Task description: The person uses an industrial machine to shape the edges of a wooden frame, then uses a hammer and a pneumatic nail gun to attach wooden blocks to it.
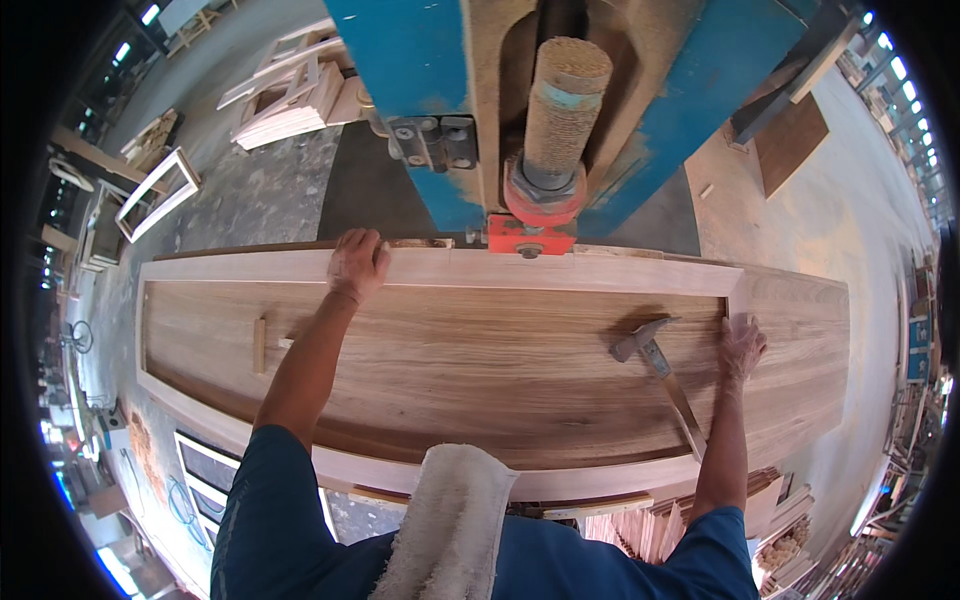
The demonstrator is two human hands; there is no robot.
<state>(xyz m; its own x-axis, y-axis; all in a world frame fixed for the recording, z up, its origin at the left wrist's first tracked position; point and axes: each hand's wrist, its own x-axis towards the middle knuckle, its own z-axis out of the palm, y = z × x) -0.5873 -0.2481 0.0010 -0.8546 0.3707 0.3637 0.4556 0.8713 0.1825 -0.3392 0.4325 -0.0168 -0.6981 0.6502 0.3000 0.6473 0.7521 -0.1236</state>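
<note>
A long rectangular wooden frame (247, 268) of pale timber lies on a wood-grain panel (480, 352). At its far rail, left of the machine, my left hand (358, 262) has its fingers curled over the edge. My right hand (741, 349) grips the frame's right end rail, thumb on the inner side and fingers on the outer. Inside the frame, left of my right hand, rests a claw hammer (645, 341); its handle runs towards the near rail and passes by my right forearm. A small wood strip (259, 346) and a little offcut (285, 343) lie near my left forearm.
A blue machine column (409, 60) with a threaded metal screw (566, 112) and a red block (531, 234) stands at the far rail's middle. Stacked frames (289, 94) sit beyond at left, a brown board (791, 142) at right. Timber strips (667, 525) are piled below right.
</note>
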